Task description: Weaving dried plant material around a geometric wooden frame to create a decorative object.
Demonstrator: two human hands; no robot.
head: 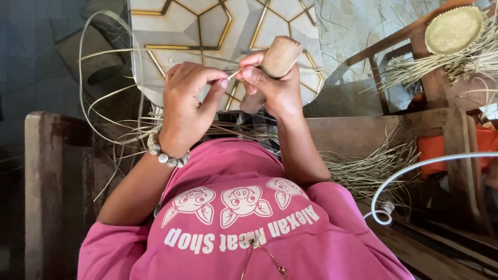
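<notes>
— What has the person got in the right hand (pixel 275 85)?

— A short wooden block (pixel 272 70), round like a thick peg, pale tan and smooth, with a rounded top end. It stands tilted, upper end leaning to the right, and the fingers are wrapped round its middle, so that grip is closed firmly on it. The lower end pokes out below the hand.

— And the left hand (pixel 187 106)?

— Thumb and forefinger pinched tight on a thin pale fibre strip (pixel 234 74), right where it meets the block. The two hands touch at the fingertips. It is a narrow grip, holding just that one strip.

— What does the strip look like?

— Flat, slender, straw-coloured, like split reed. More long strands (pixel 104 98) loop away to the left in wide curves, and a loose heap of the same strips (pixel 368 168) lies over the wooden bench (pixel 358 132) to the right.

— Where is all this held?

— Raised in front of the chest, above a surface (pixel 207 26) patterned with grey facets and gold lines. There is a bead bracelet (pixel 166 155) on the left wrist, and a round woven piece (pixel 454 30) with a fringe of loose ends sits on a wooden frame at the far right.
</notes>
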